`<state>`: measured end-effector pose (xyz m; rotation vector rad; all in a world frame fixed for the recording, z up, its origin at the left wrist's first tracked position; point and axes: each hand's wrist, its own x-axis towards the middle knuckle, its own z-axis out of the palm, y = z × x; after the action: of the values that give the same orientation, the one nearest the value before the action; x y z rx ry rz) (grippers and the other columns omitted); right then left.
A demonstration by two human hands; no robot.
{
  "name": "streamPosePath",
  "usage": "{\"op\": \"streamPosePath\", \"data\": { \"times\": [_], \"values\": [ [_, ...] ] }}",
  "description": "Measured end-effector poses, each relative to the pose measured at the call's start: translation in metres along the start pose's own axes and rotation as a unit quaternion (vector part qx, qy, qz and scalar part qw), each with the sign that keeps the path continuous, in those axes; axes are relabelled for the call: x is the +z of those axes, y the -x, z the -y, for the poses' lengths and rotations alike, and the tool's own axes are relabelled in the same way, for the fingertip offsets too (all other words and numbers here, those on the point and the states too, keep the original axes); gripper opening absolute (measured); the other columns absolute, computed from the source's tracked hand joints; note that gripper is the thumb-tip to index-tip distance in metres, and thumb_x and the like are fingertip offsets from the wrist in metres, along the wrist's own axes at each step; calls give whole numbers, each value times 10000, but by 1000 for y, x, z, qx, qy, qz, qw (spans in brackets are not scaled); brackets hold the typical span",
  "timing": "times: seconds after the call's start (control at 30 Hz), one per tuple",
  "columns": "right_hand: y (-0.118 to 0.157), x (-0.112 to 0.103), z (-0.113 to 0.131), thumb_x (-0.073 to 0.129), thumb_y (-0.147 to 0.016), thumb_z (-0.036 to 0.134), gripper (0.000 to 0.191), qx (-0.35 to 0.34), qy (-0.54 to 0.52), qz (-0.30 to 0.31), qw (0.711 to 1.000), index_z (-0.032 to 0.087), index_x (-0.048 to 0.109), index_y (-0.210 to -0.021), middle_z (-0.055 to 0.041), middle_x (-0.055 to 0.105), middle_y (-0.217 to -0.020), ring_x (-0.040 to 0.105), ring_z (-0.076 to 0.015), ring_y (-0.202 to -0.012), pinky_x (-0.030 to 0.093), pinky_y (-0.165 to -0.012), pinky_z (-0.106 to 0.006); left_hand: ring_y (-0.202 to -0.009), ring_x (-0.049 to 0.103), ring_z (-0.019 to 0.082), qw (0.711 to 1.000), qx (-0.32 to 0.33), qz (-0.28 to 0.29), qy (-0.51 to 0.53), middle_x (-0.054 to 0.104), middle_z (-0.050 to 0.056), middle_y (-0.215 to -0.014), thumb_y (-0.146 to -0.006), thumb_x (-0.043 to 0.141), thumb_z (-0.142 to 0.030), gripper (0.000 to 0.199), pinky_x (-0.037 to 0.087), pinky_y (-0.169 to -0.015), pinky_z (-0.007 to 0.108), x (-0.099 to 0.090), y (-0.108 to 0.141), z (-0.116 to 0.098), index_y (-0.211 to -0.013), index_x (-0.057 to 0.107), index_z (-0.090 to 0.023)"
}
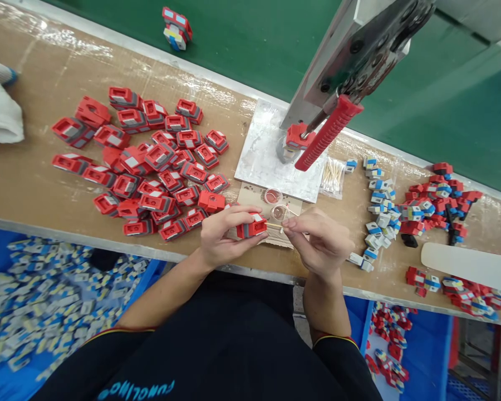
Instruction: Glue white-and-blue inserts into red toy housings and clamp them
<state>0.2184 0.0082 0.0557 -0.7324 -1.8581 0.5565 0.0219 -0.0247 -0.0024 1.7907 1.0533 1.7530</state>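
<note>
Between the thumb and fingers of my left hand [217, 238] is a red plastic toy part [253, 227] with grey and white areas. My right hand [322, 240] pinches a thin cotton swab [273, 224], whose end is at or very near the side of that part; whether it touches I cannot tell. Just beyond the fingers, two small round clear cups [273, 195] with reddish-brown contents sit on a piece of cardboard [250, 195]. A thin stick leans in the nearer cup [279, 212].
Many red parts [158, 156] are heaped on the left. A hand press [329, 128] with a red handle stands on a metal plate [254, 150]. Beside it lie bagged cotton swabs [332, 175], white-blue pieces [378, 206] and assembled toys [434, 195]. Blue bins flank me below the bench.
</note>
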Motion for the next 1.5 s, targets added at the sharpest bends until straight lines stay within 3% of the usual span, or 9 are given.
{"op": "streamPosePath", "data": {
  "times": [0.43, 0.77, 1.1, 1.2, 1.37, 1.5],
  "values": [
    [0, 6, 6, 743, -956, 101, 282, -25, -63, 29, 997, 265, 774, -1184, -19, 870, -869, 805, -172, -669, 639, -620, -294, -950, 859, 217, 1000, -6, 22, -2, 861, 110, -1141, -858, 930, -261, 364, 700, -811, 290, -1, 3, 2, -1135, 695, -232],
    [-6, -4, 4, 720, -979, 93, 143, -41, 1, 40, 998, 234, 742, -976, -16, 840, -789, 786, -162, -641, 632, -595, -286, -924, 859, 199, 1000, -1, 5, 1, 865, 102, -1102, -870, 929, -295, 337, 700, -790, 267, 1, 1, 1, -1092, 688, -215],
    [-3, 2, 5, 729, -943, 54, 294, -37, -31, 48, 998, 250, 773, -1157, -14, 858, -857, 797, -161, -691, 637, -639, -282, -952, 863, 233, 1000, 5, 11, 24, 861, 133, -1144, -818, 949, -188, 419, 708, -814, 296, 1, 5, 4, -1143, 687, -220],
    [0, -4, 2, 743, -931, 66, 331, -22, -29, 34, 999, 289, 785, -1171, 1, 859, -851, 790, -175, -676, 632, -621, -303, -947, 866, 238, 1000, -4, 16, 20, 862, 122, -1142, -782, 974, -180, 456, 714, -813, 304, 0, 5, 4, -1127, 680, -224],
    [9, -31, -8, 767, -951, 159, 185, 28, -9, -52, 998, 298, 803, -1068, -9, 835, -807, 760, -198, -649, 594, -589, -343, -930, 869, 246, 1000, -21, 1, 22, 869, 121, -1096, -795, 978, -239, 419, 716, -802, 313, 0, 5, 3, -1090, 681, -210],
    [14, -32, -21, 769, -969, 170, 124, 73, 96, 67, 990, 283, 801, -1009, -33, 840, -922, 755, -201, -792, 626, -724, -365, -944, 869, 255, 996, -50, -22, 64, 867, 130, -1092, -820, 968, -300, 410, 716, -753, 297, 0, 7, 3, -1091, 678, -195]
  ]
}}
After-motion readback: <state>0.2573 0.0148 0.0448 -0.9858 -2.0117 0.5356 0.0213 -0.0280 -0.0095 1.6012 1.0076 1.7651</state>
